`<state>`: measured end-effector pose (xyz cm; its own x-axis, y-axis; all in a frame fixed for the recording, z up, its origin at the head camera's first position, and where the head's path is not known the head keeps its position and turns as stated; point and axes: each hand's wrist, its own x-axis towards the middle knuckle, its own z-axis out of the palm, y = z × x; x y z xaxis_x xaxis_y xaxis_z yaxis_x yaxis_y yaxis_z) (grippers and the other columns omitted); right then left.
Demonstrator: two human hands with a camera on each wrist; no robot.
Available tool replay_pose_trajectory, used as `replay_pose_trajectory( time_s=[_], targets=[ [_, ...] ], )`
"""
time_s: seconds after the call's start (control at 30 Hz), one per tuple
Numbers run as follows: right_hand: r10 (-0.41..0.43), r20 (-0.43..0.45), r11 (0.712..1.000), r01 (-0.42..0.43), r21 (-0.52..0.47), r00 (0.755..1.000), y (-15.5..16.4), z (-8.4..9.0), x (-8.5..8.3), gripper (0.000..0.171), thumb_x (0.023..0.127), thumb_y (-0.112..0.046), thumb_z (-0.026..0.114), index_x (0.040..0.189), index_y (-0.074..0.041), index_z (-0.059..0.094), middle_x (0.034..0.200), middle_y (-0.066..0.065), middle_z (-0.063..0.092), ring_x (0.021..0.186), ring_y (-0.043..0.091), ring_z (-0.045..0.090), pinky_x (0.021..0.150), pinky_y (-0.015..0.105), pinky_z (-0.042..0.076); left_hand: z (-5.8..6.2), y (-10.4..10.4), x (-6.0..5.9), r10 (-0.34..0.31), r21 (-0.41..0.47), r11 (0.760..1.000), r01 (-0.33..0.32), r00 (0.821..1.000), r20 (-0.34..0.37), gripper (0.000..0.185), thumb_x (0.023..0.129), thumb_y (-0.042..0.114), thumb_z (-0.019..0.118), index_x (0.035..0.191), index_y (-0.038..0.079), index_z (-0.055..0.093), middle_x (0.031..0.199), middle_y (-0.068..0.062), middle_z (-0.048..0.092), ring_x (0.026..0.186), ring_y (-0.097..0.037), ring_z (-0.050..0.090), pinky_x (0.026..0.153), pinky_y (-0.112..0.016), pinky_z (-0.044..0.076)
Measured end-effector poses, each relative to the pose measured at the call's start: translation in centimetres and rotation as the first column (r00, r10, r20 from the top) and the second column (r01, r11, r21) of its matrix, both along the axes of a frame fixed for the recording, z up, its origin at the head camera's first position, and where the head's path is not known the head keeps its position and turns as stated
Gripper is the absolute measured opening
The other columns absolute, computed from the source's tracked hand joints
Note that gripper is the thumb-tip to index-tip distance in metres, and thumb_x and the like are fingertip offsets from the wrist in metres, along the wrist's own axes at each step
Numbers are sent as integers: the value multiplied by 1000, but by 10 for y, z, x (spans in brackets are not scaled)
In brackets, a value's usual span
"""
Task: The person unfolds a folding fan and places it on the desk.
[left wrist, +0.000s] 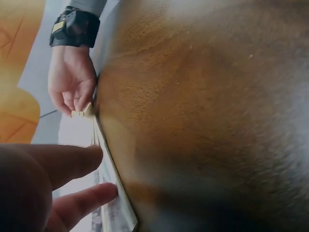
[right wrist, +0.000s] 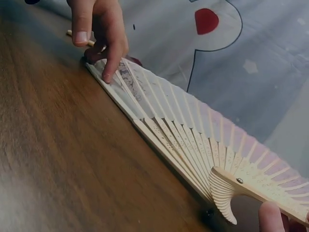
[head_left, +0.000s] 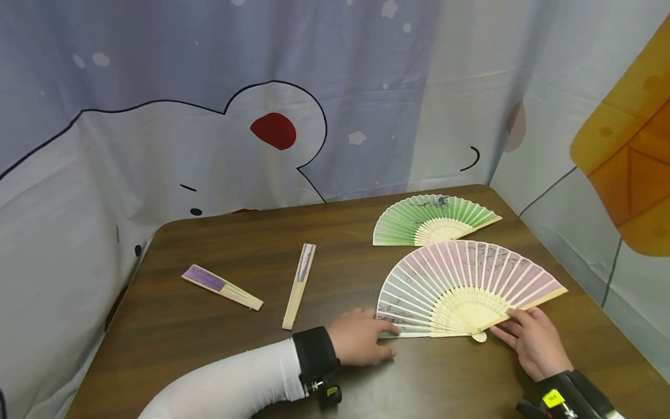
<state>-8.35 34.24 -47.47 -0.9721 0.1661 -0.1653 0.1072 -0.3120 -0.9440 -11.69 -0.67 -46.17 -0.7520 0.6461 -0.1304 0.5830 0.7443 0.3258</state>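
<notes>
Lying toward the right edge of the desk (head_left: 340, 262), the spread pink fan (head_left: 450, 267) spans both hands — right hand (head_left: 536, 343), nearer the pivot (head_left: 478, 330), pinching one end rib (head_left: 541, 298), left hand (head_left: 361, 337) touching the other, index extended.

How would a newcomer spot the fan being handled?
Find the right half of the brown wooden table. The pink-gray folding fan is spread open there, between the left hand and right hand. Unlike the green folding fan spread behind it, its leaf runs from gray to pink.
</notes>
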Motion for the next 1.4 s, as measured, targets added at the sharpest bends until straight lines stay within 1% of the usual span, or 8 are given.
replay_pose_trajectory(
  time_s=[0.2,0.4,0.63,0.8,0.93,1.03,1.23,1.4],
  targets=[
    [12,37,999,-13,37,999,15,-1,4,17,104,-13,50,88,-8,46,89,3,57,81,16,66,79,32,59,10,10,3,-61,-99,994,54,996,-68,45,86,57,66,129,44,62,121,3,64,105,-20,58,85,-35,48],
    [26,107,992,-39,122,994,28,0,0,20,104,-13,49,87,-4,45,86,3,59,80,14,69,75,31,60,13,18,5,-71,-123,991,60,994,-87,50,86,57,66,133,44,59,117,5,70,96,-21,64,72,-38,50],
    [77,253,942,-153,298,965,42,5,-9,21,107,-19,42,96,-1,46,88,-1,62,80,8,69,73,26,59,10,29,6,-85,-110,992,69,985,-148,48,86,56,67,132,42,61,115,9,70,95,-16,65,74,-36,49],
    [103,303,922,-206,328,947,48,8,-13,23,107,-19,41,100,-2,55,85,-3,68,79,8,70,71,26,59,8,35,5,-84,-100,993,68,981,-177,46,86,55,68,129,42,63,113,10,70,92,-15,63,74,-35,47],
    [84,316,908,-203,365,945,50,8,-14,24,107,-18,42,100,-2,58,82,-2,70,76,9,70,70,26,59,9,37,3,-75,-97,994,58,982,-175,45,86,55,67,129,42,63,114,9,69,93,-15,62,75,-35,46],
    [61,338,882,-209,422,939,51,8,-16,25,107,-19,42,98,0,55,80,-2,71,73,10,70,67,27,60,9,37,2,-69,-91,994,54,982,-174,45,86,55,67,130,42,63,115,9,69,93,-15,62,74,-35,46],
    [70,352,803,-262,536,933,52,7,-18,28,107,-22,39,96,1,48,81,-3,71,71,11,69,61,28,57,8,38,1,-65,-80,995,52,983,-171,45,87,55,67,129,42,63,115,9,68,96,-16,61,78,-36,47],
    [68,322,771,-255,583,944,51,5,-16,25,106,-22,40,95,-1,48,78,-5,70,68,10,68,56,27,55,7,39,0,-57,-67,997,47,985,-162,43,87,55,67,127,41,64,117,9,67,99,-16,61,81,-35,47]
  ],
)
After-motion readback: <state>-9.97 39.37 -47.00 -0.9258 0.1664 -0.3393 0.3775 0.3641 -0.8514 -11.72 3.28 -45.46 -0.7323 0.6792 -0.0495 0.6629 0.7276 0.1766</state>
